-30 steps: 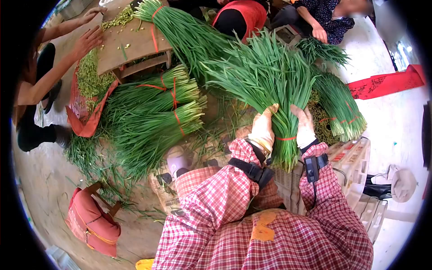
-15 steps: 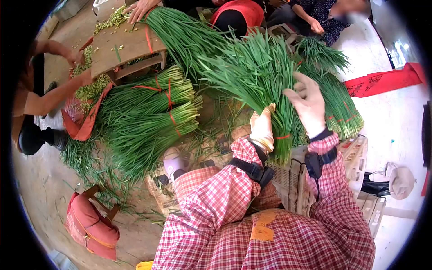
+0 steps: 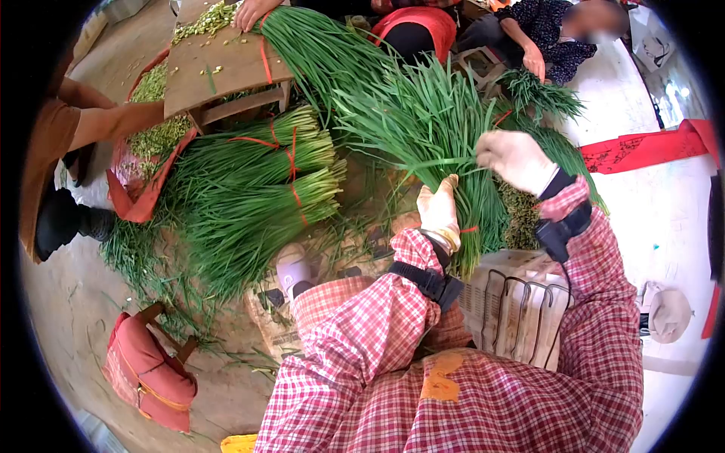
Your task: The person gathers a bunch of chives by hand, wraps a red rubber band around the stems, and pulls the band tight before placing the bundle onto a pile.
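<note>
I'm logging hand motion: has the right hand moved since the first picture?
Yes. Against the red cloth at the right, the right hand has moved up the view, from below the cloth's left end to about level.

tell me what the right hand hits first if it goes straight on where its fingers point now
The right hand would likely meet the green bundle held in the left hand, though depth between them is unclear.

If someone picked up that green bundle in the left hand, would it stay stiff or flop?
The bundle would probably flop at its leafy end, where long, thin blades fan out loosely. Its stem end should hold together better, since a red band crosses it near the left hand.
</note>
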Demonstrator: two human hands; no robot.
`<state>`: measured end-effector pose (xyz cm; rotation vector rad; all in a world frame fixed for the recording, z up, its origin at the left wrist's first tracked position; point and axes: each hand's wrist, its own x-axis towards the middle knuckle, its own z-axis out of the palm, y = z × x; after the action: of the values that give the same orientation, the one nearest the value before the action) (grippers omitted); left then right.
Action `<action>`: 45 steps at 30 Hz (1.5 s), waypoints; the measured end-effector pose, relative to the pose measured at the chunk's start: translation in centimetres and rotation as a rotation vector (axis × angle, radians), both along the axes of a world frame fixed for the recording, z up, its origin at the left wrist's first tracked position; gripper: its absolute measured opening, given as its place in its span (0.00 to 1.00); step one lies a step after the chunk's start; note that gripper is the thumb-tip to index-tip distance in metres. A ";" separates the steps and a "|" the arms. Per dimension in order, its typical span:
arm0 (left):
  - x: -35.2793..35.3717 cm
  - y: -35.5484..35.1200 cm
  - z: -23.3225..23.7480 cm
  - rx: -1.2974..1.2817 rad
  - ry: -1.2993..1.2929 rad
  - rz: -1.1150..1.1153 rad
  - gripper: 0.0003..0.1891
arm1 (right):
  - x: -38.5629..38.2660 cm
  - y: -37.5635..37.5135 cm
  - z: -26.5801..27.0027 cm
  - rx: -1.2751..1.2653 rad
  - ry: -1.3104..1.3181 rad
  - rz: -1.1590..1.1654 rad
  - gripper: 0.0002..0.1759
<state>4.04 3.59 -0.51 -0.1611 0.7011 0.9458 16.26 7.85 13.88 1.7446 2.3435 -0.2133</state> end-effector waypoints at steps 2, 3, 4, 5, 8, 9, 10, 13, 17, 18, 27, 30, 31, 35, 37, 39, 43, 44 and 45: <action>0.2 0.0 -0.5 0.067 0.025 0.023 0.09 | -0.8 1.0 2.2 -0.099 0.583 -0.536 0.11; -0.4 0.3 0.3 0.083 -0.001 0.034 0.10 | 1.0 2.1 2.2 -0.106 0.746 -0.601 0.11; -0.8 0.6 1.3 0.100 -0.027 0.046 0.10 | 1.9 2.0 0.9 -0.067 1.111 -0.740 0.12; -1.3 0.8 2.2 0.116 -0.053 0.059 0.10 | 2.7 2.2 0.4 0.032 1.009 -0.742 0.12; -1.5 0.6 2.1 0.080 -0.131 0.068 0.10 | 5.1 4.8 -0.4 0.345 0.460 -0.508 0.12; -1.7 0.6 1.9 0.071 -0.131 0.067 0.10 | 5.7 5.2 -0.1 0.390 0.309 -0.446 0.12; -1.7 0.6 1.7 0.060 -0.117 0.062 0.10 | 4.5 5.7 1.2 0.450 0.346 -0.513 0.13; -1.4 0.3 1.4 0.047 -0.062 0.034 0.11 | 3.2 6.3 3.3 0.562 0.619 -0.505 0.19; -0.4 0.2 0.5 0.050 -0.033 0.036 0.11 | -4.8 5.6 5.9 0.111 0.050 -0.376 0.38; -0.2 0.1 0.3 0.054 -0.049 0.040 0.12 | -7.6 4.7 6.3 0.114 -0.145 -0.276 0.45; 0.2 0.4 -0.6 0.152 0.012 0.113 0.14 | -0.9 4.5 -0.2 -0.124 0.578 -0.759 0.25; 0.7 0.3 -0.7 0.132 0.049 0.100 0.13 | 0.5 5.2 -0.2 -0.077 0.296 -0.400 0.22; 1.0 -0.1 -1.2 0.116 0.070 0.092 0.12 | 0.8 5.3 -0.5 -0.025 0.109 -0.182 0.19; 0.7 -0.4 -0.8 0.120 -0.027 0.112 0.10 | -2.2 6.1 3.1 -0.277 -0.310 -0.142 0.24; 0.6 -0.1 -0.3 0.141 0.009 0.125 0.10 | -0.8 6.6 3.7 -0.194 -0.292 -0.166 0.24; 0.0 0.2 0.9 0.166 -0.023 0.142 0.10 | 1.3 7.0 2.8 -0.139 0.175 -0.599 0.27; 0.2 -0.1 0.1 0.101 -0.019 0.090 0.13 | 6.0 9.9 2.9 0.394 0.495 -0.555 0.28; 0.1 -0.4 0.3 0.075 -0.004 0.076 0.12 | 6.3 10.6 3.0 0.511 0.391 -0.464 0.26; 0.1 -0.5 0.4 0.052 0.010 0.061 0.10 | 6.7 11.1 3.1 0.636 0.105 -0.293 0.25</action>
<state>4.11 3.11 -0.10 -0.1326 0.6838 1.0229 22.94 18.98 16.94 2.4087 2.3766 0.4630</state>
